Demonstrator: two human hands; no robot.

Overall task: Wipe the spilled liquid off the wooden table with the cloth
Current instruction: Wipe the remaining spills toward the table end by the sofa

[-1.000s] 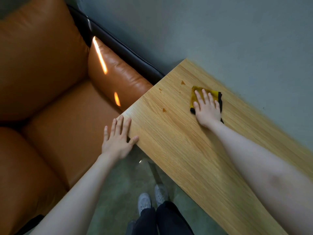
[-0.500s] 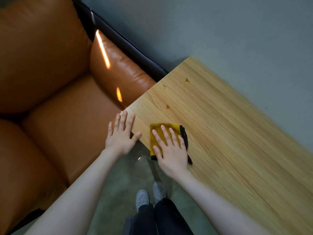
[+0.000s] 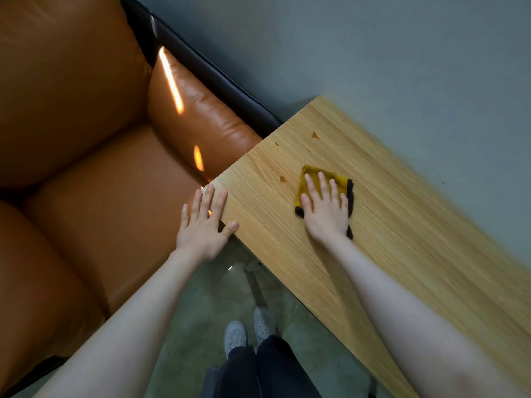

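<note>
Mid-wipe: right hand (image 3: 326,208) flat, fingers spread, pressing cloth (image 3: 342,183) on table (image 3: 402,239); left hand (image 3: 202,225) open, bracing corner; next, slide cloth left onto nearest drop (image 3: 283,178), just beside it

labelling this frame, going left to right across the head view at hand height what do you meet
orange sofa → left hand on the table corner → bare wooden table → small brown spill → right hand flat on the yellow cloth → more table → grey wall
</note>
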